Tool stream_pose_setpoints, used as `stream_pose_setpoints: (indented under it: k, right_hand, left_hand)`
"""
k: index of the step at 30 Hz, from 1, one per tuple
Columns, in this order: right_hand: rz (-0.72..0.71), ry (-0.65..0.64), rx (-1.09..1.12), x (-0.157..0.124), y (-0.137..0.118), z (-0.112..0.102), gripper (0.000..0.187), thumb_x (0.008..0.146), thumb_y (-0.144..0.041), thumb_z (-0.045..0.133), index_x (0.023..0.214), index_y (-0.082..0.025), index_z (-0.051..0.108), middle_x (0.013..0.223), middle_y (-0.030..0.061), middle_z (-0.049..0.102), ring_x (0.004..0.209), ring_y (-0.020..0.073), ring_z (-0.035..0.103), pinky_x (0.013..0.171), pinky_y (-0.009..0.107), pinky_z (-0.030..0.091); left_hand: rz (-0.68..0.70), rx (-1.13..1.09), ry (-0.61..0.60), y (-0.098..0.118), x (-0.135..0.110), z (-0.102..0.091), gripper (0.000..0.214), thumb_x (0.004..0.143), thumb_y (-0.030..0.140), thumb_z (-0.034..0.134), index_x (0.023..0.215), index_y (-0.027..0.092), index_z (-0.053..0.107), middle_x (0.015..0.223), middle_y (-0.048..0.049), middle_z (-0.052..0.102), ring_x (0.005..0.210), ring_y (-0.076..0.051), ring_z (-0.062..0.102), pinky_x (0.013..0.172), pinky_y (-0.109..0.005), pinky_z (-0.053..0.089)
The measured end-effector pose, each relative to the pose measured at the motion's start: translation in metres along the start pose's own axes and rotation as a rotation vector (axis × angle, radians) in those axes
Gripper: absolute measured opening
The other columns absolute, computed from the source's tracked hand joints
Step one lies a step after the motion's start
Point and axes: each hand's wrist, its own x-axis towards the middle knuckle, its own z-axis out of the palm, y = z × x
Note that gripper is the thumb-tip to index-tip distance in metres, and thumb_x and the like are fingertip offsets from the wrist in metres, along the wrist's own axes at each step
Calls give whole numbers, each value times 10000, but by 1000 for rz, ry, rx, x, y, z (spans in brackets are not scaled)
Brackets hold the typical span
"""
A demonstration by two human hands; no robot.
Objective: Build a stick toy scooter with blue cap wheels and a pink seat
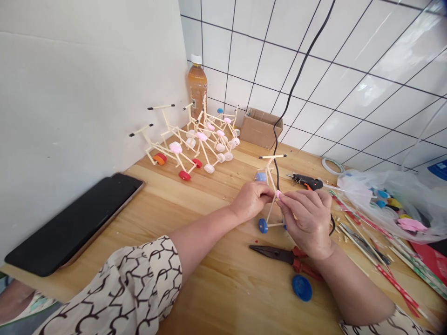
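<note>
A small tricycle model of pale wooden sticks, with blue bottle-cap wheels and dark-tipped handlebars, stands on the wooden table. My left hand is closed, its thumb and fingers pinching the stick frame at the middle. From the right, my right hand pinches a small pink piece against the top of the frame. My fingers partly cover both the pink piece and the right rear wheel. Just below my right hand lie red-handled long-nose pliers and a loose blue bottle cap.
Several finished-looking tricycle models stand at the back left, near a drink bottle and cardboard box. A phone lies left. Rightward are a glue gun, tape roll, scissors and plastic bag.
</note>
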Motion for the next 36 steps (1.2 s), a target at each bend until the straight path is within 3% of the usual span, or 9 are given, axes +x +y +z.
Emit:
stream_pose_setpoints:
  k: [36]
  right_hand:
    - [-85, -32, -155, 0, -8, 1, 87, 814, -113, 591, 874, -167, 625, 821, 15, 720, 782, 186, 589, 774, 393, 313]
  left_hand:
    - [88, 36, 10, -3, -1, 0, 116, 740, 77, 611, 665, 131, 681, 683, -33, 673, 655, -134, 609, 658, -240, 470]
